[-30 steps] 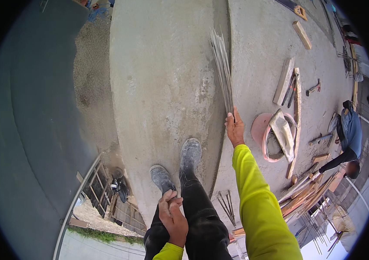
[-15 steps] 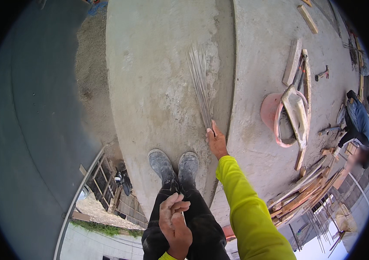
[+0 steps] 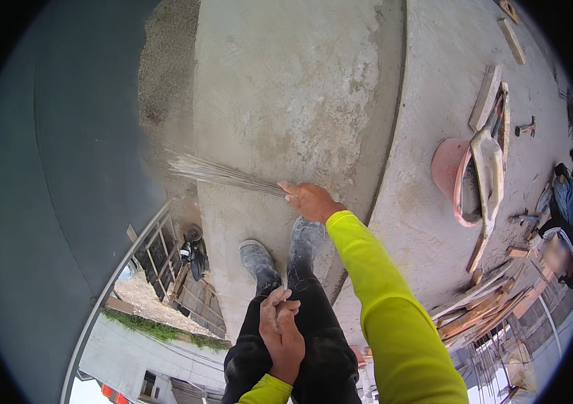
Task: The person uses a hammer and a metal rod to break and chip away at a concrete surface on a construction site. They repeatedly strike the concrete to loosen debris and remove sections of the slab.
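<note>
My right hand is wrapped round the bound end of a stick broom, a bundle of thin greyish sticks. The broom points left over the concrete, its loose tips fanned out near the slab's left edge. Close in front of my thighs, my left hand is held with curled fingers; whether something small is inside them I cannot make out. Below are my dusty grey boots, standing on the concrete slab.
Along the slab's left edge runs a strip of gravel, beside a dark smooth surface. To the right stand a pinkish bucket, wooden boards and a hammer. Another person is at the far right, near piled lumber.
My right hand has swung the broom from pointing ahead to pointing left. My right boot has moved forward, and the view has shifted. My left hand stays curled.
</note>
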Tool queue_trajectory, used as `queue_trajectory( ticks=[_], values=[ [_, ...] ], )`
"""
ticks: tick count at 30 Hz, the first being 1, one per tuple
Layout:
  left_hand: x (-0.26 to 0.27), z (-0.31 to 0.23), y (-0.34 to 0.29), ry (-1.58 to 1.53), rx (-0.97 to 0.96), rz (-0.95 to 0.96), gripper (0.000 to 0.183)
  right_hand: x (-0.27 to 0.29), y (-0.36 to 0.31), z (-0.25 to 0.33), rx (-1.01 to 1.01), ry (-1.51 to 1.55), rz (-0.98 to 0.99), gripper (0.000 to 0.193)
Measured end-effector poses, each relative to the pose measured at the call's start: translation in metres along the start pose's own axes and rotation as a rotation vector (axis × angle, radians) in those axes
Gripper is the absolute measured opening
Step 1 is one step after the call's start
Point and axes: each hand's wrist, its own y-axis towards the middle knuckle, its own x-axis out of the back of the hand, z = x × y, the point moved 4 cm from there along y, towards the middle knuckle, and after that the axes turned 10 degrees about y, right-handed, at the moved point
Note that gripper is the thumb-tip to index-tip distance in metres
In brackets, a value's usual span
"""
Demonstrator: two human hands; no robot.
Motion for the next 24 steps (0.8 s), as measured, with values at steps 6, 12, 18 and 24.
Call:
queue_trajectory(
  ticks=[6, 12, 18, 24],
  values=[
    [0.030, 0.012, -0.013, -0.004, 0.072, -0.039, 0.039, -0.008, -0.089, -0.004, 0.054, 0.556, -0.800, 0.051],
    [0.040, 0.021, -0.019, -0.067, 0.039, -0.021, 0.039, -0.025, -0.112, -0.080, -0.371, 0.875, -0.607, 0.047],
    [0.050, 0.032, -0.030, -0.063, 0.035, 0.009, 0.038, -0.009, -0.116, -0.040, 0.201, 0.208, -0.746, 0.045],
    [0.050, 0.037, -0.041, -0.163, 0.048, 0.035, 0.037, -0.021, -0.057, -0.024, -0.110, 0.386, -0.533, 0.046]
  ],
)
